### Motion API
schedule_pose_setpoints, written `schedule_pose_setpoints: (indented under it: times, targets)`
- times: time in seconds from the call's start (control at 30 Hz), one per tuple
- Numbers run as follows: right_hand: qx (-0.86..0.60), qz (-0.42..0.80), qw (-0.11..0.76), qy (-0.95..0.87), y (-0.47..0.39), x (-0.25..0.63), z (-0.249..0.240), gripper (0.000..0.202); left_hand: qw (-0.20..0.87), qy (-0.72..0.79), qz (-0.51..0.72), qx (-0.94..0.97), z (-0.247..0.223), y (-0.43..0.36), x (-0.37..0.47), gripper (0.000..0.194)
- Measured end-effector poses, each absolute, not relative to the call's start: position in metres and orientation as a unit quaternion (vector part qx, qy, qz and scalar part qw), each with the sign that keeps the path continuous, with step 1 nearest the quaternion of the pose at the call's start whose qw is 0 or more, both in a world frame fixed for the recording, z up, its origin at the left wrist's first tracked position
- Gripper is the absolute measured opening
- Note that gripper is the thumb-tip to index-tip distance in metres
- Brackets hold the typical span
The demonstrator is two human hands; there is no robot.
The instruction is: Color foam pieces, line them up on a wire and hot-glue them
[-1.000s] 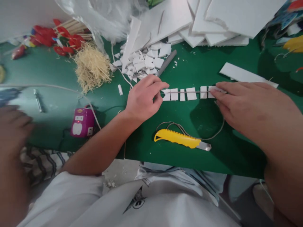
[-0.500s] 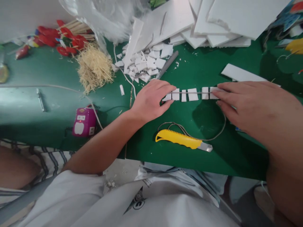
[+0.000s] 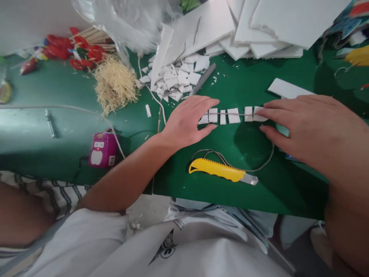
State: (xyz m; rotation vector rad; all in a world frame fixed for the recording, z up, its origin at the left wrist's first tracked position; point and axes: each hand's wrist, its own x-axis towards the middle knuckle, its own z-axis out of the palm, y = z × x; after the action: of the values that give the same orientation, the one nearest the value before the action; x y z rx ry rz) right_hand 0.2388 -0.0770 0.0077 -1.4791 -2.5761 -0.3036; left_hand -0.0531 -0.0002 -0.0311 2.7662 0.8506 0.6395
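Note:
A row of small white foam pieces (image 3: 233,115) lies on the green table, with a thin grey cord (image 3: 242,114) running along the top of them. My left hand (image 3: 184,121) rests around the row's left end, its thumb and index finger spread apart. At the other end, my right hand (image 3: 302,125) has its fingertips on the last foam piece and the cord, while its thumb stands apart below. Part of that end is hidden under the fingers. Nearer to me lies a yellow utility knife (image 3: 217,169) with its blade out, beside the cord's loose loop.
Foam scraps (image 3: 178,77) are heaped at the back beside a grey stick-like tool (image 3: 204,79). Foam sheets (image 3: 276,23) are stacked behind. Leftward are a straw-coloured bundle (image 3: 115,86), a purple plug adapter (image 3: 103,150) and red items (image 3: 57,46). A foam strip (image 3: 288,88) lies behind my right hand.
My left thumb and index finger have spread wider around the left end. My right thumb has moved away from the index finger. The foam row keeps its place.

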Motion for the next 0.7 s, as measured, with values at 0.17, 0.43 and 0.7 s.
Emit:
schedule_pose_setpoints:
  times: [0.17,0.43,0.7]
  targets:
    - [-0.515,-0.097,0.088,-0.847,-0.077,0.24,0.005,0.043,0.092,0.283,0.21,0.931,-0.033,0.0,-0.052,0.045]
    - [-0.556,-0.021,0.092,-0.826,-0.065,0.241,0.003,0.052,0.083,0.273,0.22,0.933,-0.033,0.0,-0.052,0.041]
    - [-0.54,-0.007,0.132,-0.831,-0.064,0.241,-0.005,0.046,0.096,0.27,0.227,0.931,-0.032,-0.001,-0.053,0.039]
